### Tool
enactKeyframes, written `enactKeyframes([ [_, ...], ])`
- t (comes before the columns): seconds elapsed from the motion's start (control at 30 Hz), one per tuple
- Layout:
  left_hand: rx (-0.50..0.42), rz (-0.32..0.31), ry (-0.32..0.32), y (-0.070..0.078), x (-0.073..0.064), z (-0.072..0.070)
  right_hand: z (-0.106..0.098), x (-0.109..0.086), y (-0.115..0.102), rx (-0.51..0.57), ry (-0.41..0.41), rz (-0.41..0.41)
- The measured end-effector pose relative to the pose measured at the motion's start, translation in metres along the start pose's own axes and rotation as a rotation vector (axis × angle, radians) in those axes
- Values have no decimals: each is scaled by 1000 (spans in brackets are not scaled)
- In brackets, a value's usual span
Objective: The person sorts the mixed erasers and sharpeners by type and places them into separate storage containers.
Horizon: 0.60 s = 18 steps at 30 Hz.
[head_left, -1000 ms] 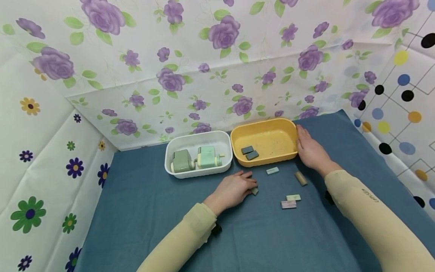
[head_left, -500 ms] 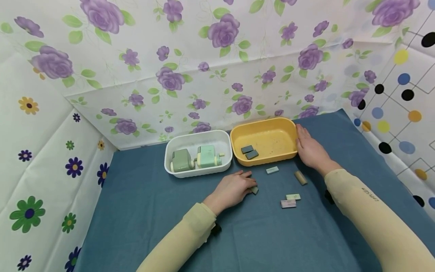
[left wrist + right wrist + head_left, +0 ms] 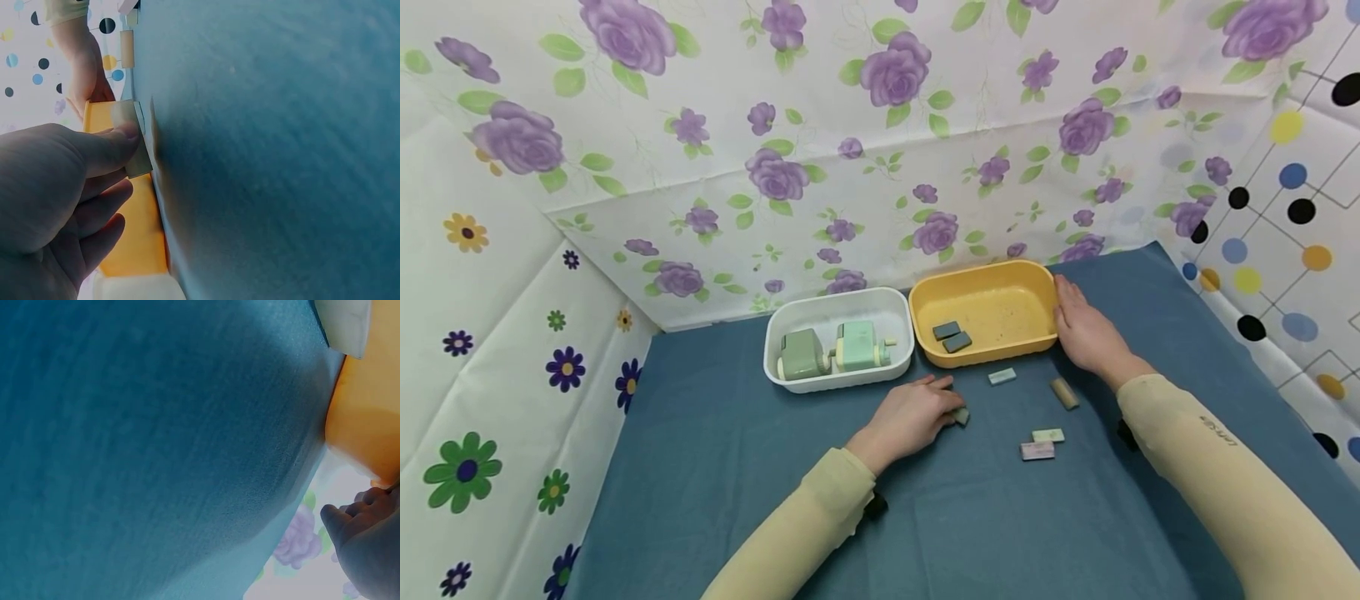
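My left hand pinches a small greenish block, which looks like an eraser, between thumb and fingers. In the left wrist view it is held close to the blue cloth, in front of the yellow basket. My right hand rests with straight fingers against the basket's right end; the right wrist view catches this hand at its edge. Two dark grey blocks lie inside the basket. On the cloth nearby are a pale blue block, a tan block, a pale green block and a pinkish block.
Left of the yellow basket, touching or nearly touching it, stands a white basket with two green crank pencil sharpeners in it. Blue cloth covers the table. Flower-print sheeting rises behind and at the sides.
The left hand has shifted slightly back and to the left with the greenish eraser. My right hand stays against the basket, and the other blocks have not moved.
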<state>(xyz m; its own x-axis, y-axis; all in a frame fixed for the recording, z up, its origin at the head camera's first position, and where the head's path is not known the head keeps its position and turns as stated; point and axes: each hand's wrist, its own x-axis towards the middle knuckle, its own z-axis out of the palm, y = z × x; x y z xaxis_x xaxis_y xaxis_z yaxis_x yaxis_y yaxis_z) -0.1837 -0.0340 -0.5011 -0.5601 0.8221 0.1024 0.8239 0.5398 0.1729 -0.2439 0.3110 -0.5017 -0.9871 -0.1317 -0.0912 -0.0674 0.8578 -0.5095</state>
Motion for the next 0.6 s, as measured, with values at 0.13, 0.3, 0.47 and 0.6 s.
enactKeyframes([
  [0.13, -13, -13, 15, 0, -1, -3, 0, -1, 0, -3, 0, -1],
  [0.3, -35, -33, 14, -2, -4, -8, 1, 0, 1, -6, -2, -1],
  [0.47, -61, -45, 28, -6, -9, -12, 0, 0, 1, -7, -7, -6],
  [0.6, -71, -46, 39, -9, -13, -14, 0, 0, 2, -7, -6, -7],
])
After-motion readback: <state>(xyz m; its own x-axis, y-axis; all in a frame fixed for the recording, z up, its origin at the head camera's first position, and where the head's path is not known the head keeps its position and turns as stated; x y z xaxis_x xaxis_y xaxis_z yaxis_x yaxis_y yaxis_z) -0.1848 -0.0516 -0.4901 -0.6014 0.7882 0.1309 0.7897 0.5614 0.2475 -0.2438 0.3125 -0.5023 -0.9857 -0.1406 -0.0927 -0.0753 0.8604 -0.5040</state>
